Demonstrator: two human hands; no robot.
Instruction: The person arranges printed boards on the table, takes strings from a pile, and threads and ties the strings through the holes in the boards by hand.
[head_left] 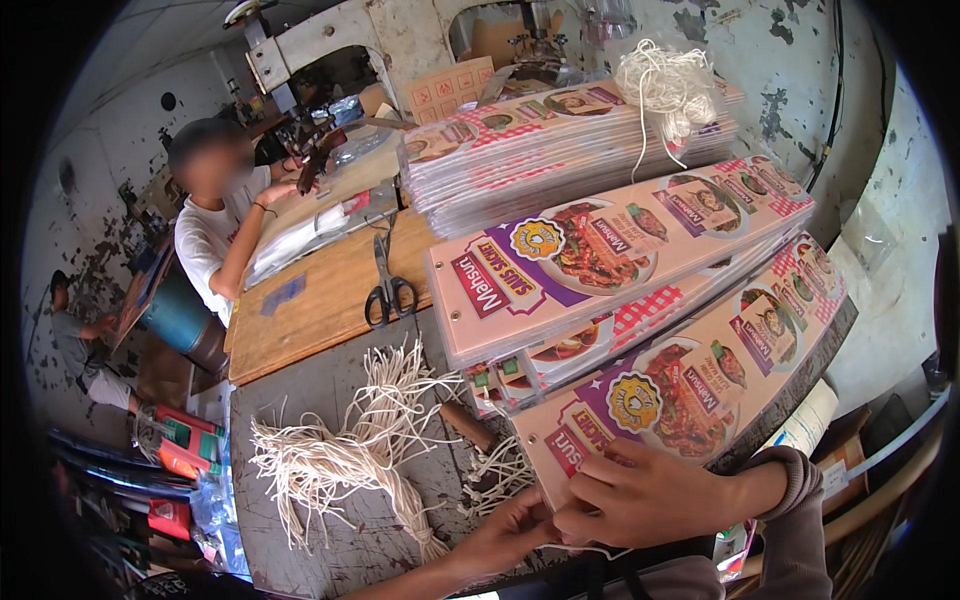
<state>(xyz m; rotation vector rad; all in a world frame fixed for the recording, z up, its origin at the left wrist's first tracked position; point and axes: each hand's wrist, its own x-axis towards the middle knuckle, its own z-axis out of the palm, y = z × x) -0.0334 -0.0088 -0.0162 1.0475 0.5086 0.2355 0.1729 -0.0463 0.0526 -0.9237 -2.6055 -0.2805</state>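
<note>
The right hand lies palm down on the near end of the front stack of bags, fingers bent and pressed onto the printed top sheet by its corner. The left hand comes up beside it from the near edge of the worktop, fingertips drawn together at the same corner of the stack, seemingly pinching a thin cord there, though the cord is too fine to make out for sure. The two hands touch.

The front stack runs from the near edge toward the far right corner of the worktop. Just behind it a second, taller stack lies at the same slant, partly overlapping more bags underneath. A third stack sits toward the far edge, with a loose bunch of white cord resting on top of it.

Left of the hands, a big bundle of cut cords fans out across the grey worktop, tied together at its near end and splayed at the far end. A smaller tuft of cords lies between the bundle and the front stack, just beside the left hand.

Farther back, a wooden board carries black-handled scissors, closed and pointing away. At the board's far left edge a person in a white shirt leans over a pile of clear sheets. Another person crouches on the floor at the far left.
</note>
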